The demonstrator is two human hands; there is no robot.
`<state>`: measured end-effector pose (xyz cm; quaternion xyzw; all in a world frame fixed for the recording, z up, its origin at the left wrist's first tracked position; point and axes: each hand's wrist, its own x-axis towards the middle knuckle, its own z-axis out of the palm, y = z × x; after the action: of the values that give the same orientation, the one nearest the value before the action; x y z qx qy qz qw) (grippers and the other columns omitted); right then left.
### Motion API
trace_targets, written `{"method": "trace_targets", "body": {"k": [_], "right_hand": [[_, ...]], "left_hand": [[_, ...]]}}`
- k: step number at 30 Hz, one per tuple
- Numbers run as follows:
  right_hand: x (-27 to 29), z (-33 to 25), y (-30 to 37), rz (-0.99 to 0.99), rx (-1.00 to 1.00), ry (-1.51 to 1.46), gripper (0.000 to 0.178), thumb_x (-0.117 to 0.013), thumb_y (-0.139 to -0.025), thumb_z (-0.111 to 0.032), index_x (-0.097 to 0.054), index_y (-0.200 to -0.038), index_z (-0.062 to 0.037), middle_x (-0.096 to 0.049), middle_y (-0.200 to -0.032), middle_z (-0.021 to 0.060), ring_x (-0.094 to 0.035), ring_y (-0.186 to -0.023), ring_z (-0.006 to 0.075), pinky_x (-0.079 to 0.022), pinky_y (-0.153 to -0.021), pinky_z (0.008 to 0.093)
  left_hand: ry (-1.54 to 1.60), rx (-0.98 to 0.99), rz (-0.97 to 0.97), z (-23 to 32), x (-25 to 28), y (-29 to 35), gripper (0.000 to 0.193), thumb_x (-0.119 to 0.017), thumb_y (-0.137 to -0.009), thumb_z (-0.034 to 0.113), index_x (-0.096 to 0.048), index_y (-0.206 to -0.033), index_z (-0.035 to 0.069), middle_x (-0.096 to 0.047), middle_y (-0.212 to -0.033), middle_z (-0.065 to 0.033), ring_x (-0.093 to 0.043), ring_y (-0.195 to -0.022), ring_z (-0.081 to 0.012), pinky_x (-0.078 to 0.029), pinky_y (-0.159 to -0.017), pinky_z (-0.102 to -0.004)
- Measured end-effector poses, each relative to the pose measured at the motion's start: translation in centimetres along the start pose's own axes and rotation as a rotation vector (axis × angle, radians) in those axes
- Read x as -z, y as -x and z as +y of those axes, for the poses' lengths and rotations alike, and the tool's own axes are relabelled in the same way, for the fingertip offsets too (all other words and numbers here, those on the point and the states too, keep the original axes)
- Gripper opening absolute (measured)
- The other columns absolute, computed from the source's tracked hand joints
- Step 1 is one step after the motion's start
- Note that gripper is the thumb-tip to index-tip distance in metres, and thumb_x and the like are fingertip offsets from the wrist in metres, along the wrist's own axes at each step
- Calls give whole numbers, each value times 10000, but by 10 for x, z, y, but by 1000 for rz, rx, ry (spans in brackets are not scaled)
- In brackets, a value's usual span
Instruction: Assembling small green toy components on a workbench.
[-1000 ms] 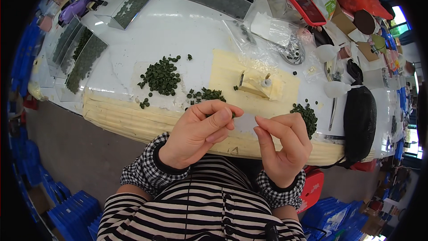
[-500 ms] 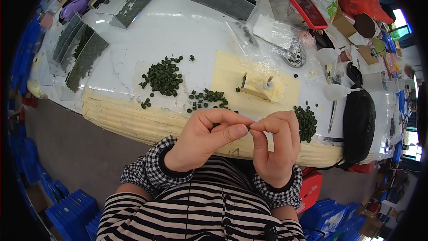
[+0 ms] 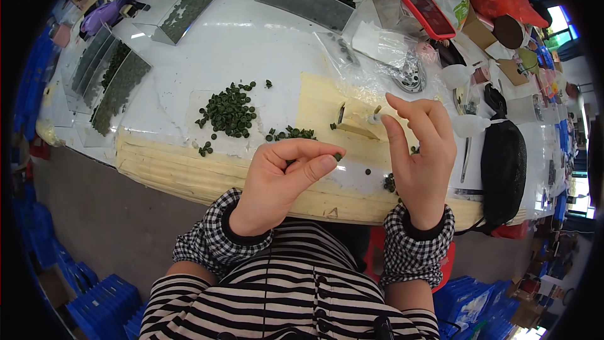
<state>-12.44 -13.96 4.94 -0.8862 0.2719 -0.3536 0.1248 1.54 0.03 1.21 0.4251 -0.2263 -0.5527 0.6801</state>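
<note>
My left hand (image 3: 270, 176) is closed in a pinch, with a small round dark green piece (image 3: 338, 157) between thumb and forefinger. Something dark also shows under its curled fingers. My right hand (image 3: 423, 154) is raised to the right, thumb and forefinger apart with nothing visible between them. Their tips are close to a short pale peg (image 3: 377, 113) on a block wrapped in yellow tape (image 3: 360, 127). Past my left hand lie a large heap of green pieces (image 3: 228, 112) and a smaller pile (image 3: 289, 133). Another pile (image 3: 389, 182) is partly hidden by my right hand.
Clear trays of green pieces stand at the left (image 3: 123, 91) and far side (image 3: 305, 1). A red-cased phone (image 3: 416, 3) leans at the back right, near plastic bags. A black mesh pouch (image 3: 504, 170) lies at right. Yellow tape covers the table's front edge (image 3: 182, 164).
My right hand has parted from my left and moved right and away from me, its fingers opening. My left hand stays nearly in place with the green piece in its pinch.
</note>
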Motion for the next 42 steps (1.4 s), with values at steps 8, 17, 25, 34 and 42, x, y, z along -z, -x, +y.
{"method": "trace_targets", "body": {"k": [8,17,25,34,42], "right_hand": [[-8,4,-2,48,33,-3,155,-718,-743,-30,-669,-890,-32,-556,-798,85,-526,-725,227,-425,-641,321],[5,-26,13,52,-53,-586,109,-683,-822,-56,-602,-860,6,-617,-814,82,-578,-747,191,-464,-679,281],[-4,-29,16,-81,-140,-776,79,-563,-916,-35,-538,-931,38,-581,-877,112,-640,-771,151,-521,-693,243],[-5,-29,15,-52,-95,-734,70,-613,-880,-6,-558,-899,33,-610,-823,91,-609,-710,135,-501,-624,228],[-4,-20,10,169,-191,-607,77,-632,-870,-22,-575,-864,29,-597,-805,83,-580,-709,131,-484,-661,237]], "left_hand": [[-1,-1,4,-1,4,0,181,-649,-884,76,-679,-1045,0,-577,-714,67,-406,-635,3,-359,-619,-153],[-207,-124,6,-2,2,0,174,-647,-877,49,-681,-1038,-5,-579,-714,66,-404,-626,15,-370,-602,-152],[-236,-172,-16,0,3,1,164,-650,-862,17,-688,-1020,-2,-625,-790,35,-424,-638,16,-377,-607,-148],[-226,-168,-15,1,2,1,161,-646,-866,22,-687,-1020,-4,-630,-812,27,-426,-647,11,-370,-606,-151],[-267,-160,-3,1,4,0,165,-650,-866,34,-690,-1022,-2,-585,-714,56,-389,-603,18,-349,-578,-149]]}}
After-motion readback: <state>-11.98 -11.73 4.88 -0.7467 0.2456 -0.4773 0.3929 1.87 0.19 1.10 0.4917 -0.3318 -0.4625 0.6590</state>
